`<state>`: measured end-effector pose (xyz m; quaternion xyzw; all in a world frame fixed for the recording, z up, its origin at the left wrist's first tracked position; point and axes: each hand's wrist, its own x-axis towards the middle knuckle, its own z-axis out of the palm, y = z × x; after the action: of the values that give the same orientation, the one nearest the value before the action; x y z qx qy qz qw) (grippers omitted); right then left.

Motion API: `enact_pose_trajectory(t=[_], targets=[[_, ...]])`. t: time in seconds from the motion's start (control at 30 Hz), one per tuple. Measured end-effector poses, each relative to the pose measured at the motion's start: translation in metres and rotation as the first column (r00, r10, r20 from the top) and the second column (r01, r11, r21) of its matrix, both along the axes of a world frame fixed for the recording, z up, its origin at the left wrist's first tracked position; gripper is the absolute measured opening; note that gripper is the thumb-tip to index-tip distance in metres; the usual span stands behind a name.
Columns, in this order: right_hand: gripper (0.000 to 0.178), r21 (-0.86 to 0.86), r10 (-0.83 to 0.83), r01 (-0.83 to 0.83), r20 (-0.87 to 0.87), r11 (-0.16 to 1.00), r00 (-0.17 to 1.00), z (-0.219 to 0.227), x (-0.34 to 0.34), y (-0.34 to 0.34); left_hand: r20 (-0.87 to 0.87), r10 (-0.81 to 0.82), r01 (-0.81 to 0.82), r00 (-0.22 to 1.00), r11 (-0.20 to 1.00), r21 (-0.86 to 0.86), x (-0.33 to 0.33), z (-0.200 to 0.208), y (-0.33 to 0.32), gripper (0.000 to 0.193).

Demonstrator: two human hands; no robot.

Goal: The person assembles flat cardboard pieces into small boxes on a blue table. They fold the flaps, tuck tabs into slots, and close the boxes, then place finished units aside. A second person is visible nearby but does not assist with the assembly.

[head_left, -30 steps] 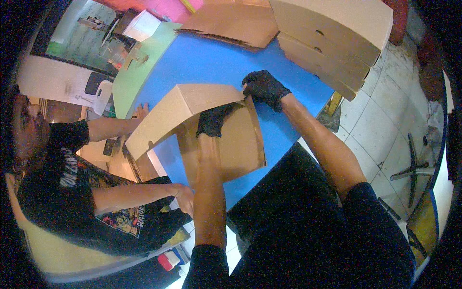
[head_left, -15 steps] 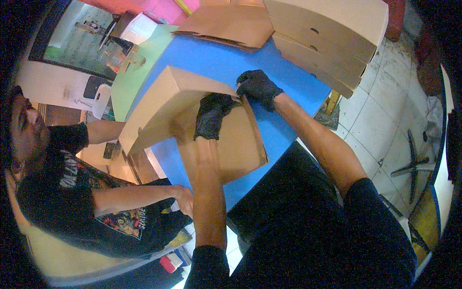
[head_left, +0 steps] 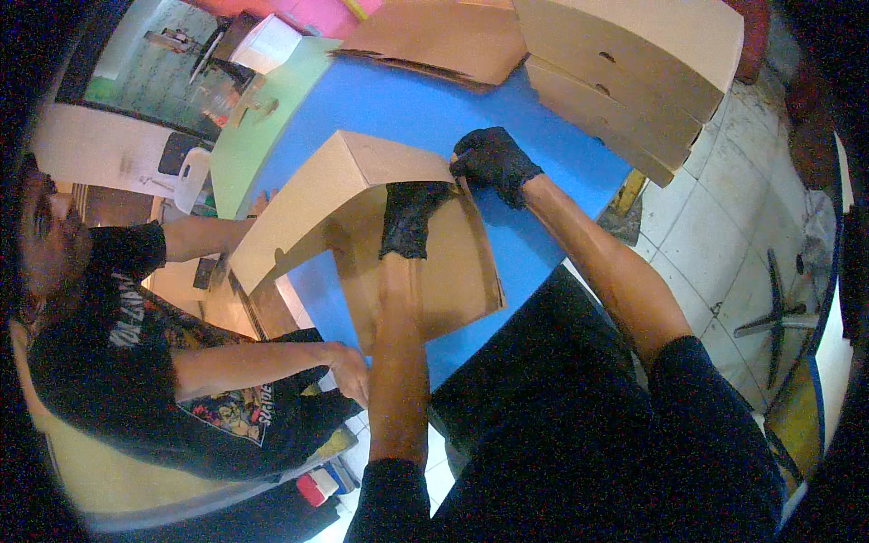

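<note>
Yeah, black-gloved right hand [head_left: 496, 168] clamps the open tan cardboard box [head_left: 457, 262] edge; black-gloved left hand [head_left: 405, 222] inside, can't tell its grip.

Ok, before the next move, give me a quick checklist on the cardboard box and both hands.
1. Right hand on the cardboard box's upper right corner: ok.
2. Left hand reaching under the upper panel: ok.
3. Left hand's grip: cannot tell, fingertips hidden.
4. Box fully closed: not ok, side toward wearer open.
5. Stacked boxes apart from this box: ok.
</note>
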<state>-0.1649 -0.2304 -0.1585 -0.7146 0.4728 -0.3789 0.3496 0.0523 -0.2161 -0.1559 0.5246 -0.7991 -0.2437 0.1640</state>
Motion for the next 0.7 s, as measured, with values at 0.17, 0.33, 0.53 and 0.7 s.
enact_pose_trajectory(t=[0.17, 0.33, 0.53, 0.7], targets=[[0.016, -0.038, -0.005, 0.009, 0.114, 0.999, 0.994, 0.010, 0.001, 0.008, -0.216, 0.097, -0.082, 0.972, 0.994, 0.078, 0.010, -0.045, -0.010, 0.041], [0.030, 0.182, -0.023, 0.018, 0.027, 0.983, 0.999, 0.029, 0.001, 0.015, -0.318, 0.043, -0.037, 0.947, 0.999, 0.024, 0.006, -0.041, -0.003, 0.039], [0.044, -0.018, 0.008, -0.003, 0.280, 1.000, 0.960, 0.043, -0.013, 0.058, 0.137, 0.174, -0.185, 0.975, 0.980, 0.072, -0.026, 0.013, 0.015, 0.029], [0.039, -0.474, -0.209, 0.118, -0.145, 0.872, 0.967, 0.069, -0.003, 0.075, 0.174, 0.152, -0.147, 0.973, 0.988, -0.042, -0.056, 0.014, -0.001, 0.027]])
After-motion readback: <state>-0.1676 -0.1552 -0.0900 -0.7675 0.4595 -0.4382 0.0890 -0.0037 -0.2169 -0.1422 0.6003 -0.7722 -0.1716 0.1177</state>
